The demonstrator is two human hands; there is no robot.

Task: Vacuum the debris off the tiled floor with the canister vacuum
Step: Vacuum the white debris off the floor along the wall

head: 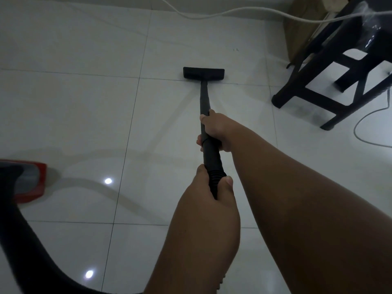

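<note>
A black vacuum wand runs forward over the white tiled floor to a flat black floor nozzle lying on a grout line. My right hand grips the wand at mid-length. Closer to me, my left hand grips the ribbed hose cuff at the wand's near end. The black hose curves along the lower left. A red and grey canister sits at the left edge. A few tiny specks of debris lie beyond the nozzle to its right.
A dark stool stands at the right, its legs close to the nozzle's right side. A white cable crosses the far floor, and a thin dark cord loops at the right edge. A brown box stands behind the stool.
</note>
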